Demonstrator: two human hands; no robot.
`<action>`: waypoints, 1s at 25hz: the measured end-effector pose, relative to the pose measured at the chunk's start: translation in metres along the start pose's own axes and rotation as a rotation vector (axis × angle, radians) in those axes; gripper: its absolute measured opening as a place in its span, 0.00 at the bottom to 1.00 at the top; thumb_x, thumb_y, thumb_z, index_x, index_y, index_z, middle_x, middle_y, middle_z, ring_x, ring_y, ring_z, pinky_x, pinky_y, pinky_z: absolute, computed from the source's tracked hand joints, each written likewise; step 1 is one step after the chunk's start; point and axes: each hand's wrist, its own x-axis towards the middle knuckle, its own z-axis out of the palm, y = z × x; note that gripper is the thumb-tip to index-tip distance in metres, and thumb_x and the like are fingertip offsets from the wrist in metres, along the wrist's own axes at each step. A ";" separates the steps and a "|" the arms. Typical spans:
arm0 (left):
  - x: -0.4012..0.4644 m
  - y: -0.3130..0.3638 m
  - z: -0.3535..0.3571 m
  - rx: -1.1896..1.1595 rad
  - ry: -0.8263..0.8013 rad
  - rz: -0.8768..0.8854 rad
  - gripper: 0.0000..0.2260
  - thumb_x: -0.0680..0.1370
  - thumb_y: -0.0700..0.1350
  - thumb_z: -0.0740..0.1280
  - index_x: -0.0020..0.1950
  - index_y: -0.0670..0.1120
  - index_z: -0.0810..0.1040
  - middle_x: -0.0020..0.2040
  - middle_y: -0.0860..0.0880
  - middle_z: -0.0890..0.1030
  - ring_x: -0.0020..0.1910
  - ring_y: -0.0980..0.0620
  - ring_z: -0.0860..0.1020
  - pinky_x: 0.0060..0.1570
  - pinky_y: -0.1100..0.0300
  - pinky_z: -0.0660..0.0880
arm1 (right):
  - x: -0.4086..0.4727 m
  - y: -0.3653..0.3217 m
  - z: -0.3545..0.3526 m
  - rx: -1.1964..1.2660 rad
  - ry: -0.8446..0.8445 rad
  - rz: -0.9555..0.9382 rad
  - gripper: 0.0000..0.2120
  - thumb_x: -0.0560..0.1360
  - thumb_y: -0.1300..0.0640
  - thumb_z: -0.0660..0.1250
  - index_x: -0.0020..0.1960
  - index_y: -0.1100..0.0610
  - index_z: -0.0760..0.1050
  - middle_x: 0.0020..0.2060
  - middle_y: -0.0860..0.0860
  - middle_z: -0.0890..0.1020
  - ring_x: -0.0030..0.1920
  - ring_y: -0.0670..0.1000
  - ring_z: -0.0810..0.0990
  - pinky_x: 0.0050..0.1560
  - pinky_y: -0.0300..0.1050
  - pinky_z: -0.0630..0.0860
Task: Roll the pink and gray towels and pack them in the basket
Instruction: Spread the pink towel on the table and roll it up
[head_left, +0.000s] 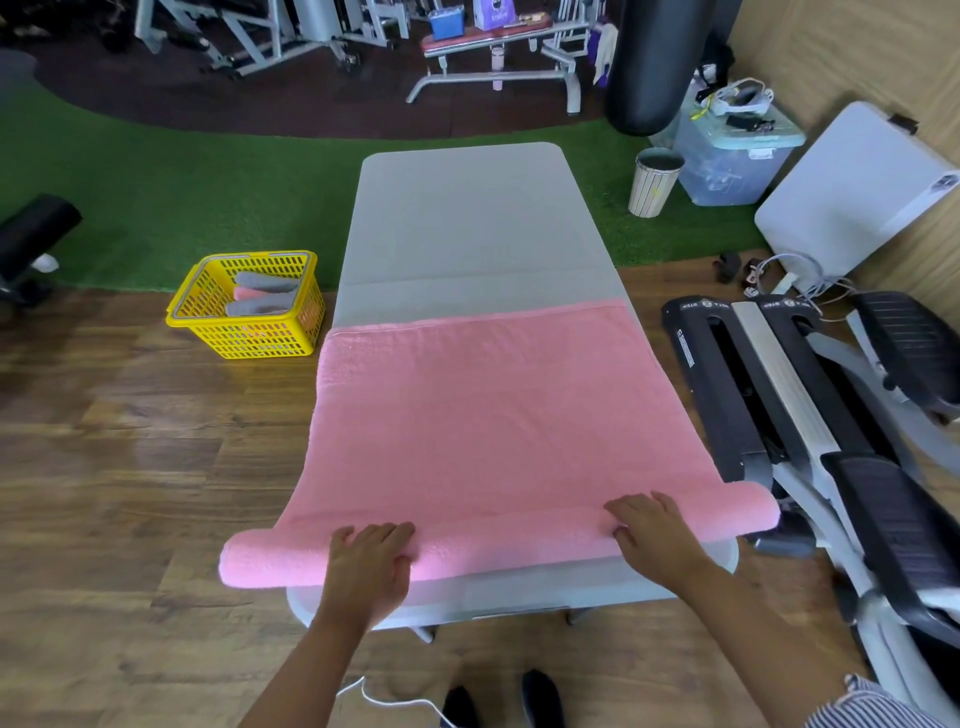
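A pink towel (483, 405) lies spread across the near half of a long grey table (467, 223). Its near edge is rolled into a thick tube running across the table's front. My left hand (371, 564) rests on the left part of the roll, fingers over its top and thumb against its near side. My right hand (654, 535) presses on the right part of the roll with fingers laid forward. On the floor to the left stands a yellow basket (249, 338) holding rolled grey towels (265, 283) and a rolled pink one (249, 294).
A black and grey exercise machine (810, 415) stands close to the table's right side. Behind it are a striped bin (652, 182), a clear storage box (727, 156) and a white folded table (852, 192). A white cable (384, 699) lies on the wooden floor by my feet.
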 end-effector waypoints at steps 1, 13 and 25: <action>0.002 -0.001 -0.001 0.001 -0.009 -0.007 0.15 0.67 0.46 0.55 0.52 0.55 0.71 0.40 0.57 0.82 0.38 0.53 0.81 0.46 0.45 0.75 | 0.002 0.000 0.000 -0.008 -0.027 0.008 0.16 0.74 0.60 0.57 0.60 0.56 0.75 0.56 0.50 0.79 0.59 0.53 0.76 0.68 0.56 0.60; -0.011 -0.019 0.002 0.025 -0.066 0.021 0.23 0.64 0.46 0.71 0.60 0.51 0.79 0.54 0.53 0.82 0.53 0.52 0.81 0.64 0.45 0.68 | -0.002 0.001 0.008 -0.104 0.066 -0.153 0.26 0.55 0.56 0.76 0.53 0.55 0.79 0.47 0.49 0.83 0.48 0.50 0.81 0.51 0.56 0.77; -0.026 -0.066 -0.012 0.073 0.132 0.018 0.17 0.74 0.56 0.62 0.54 0.47 0.81 0.54 0.50 0.81 0.56 0.51 0.78 0.65 0.41 0.66 | -0.023 0.060 0.002 -0.044 0.089 -0.002 0.30 0.73 0.42 0.62 0.68 0.59 0.66 0.65 0.50 0.69 0.68 0.51 0.66 0.71 0.57 0.56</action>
